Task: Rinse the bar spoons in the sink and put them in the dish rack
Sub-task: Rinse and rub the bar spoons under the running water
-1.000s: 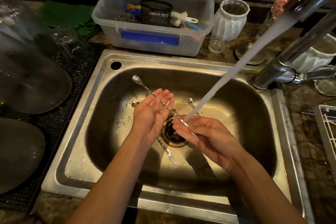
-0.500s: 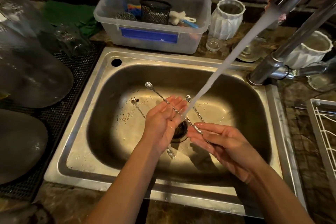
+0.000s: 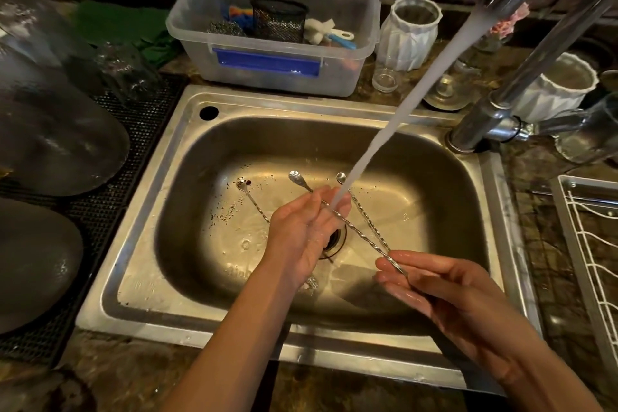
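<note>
Right hand [image 3: 444, 281] pinching the tail end of one bar spoon [image 3: 354, 231], thumb over fingers, near the sink's right wall. Left hand [image 3: 307, 227] open, fingers together and cupped under the shaft over the drain, likely to steady it and rub it clean. Held level and slanted across the sink [image 3: 157, 211] so that the water stream [image 3: 384, 144] from the faucet [image 3: 535, 37] strikes the shaft right at the left fingertips. Bowl end poking out past those fingertips toward the back wall.

Two more spoons flat on the sink floor: one [image 3: 250, 197] toward the left among dark specks, another [image 3: 361, 207] just right of the stream, crossing under the held one. Probably waiting their turn.

Dish rack [image 3: 588, 244] on the tabletop at the right edge, cut off by the frame, contents impossible to tell. Drain mostly hidden behind the left hand. Small shiny piece below the left wrist, perhaps a spoon's end, too covered to name. Dim, blurred glassware along the left edge.
</note>
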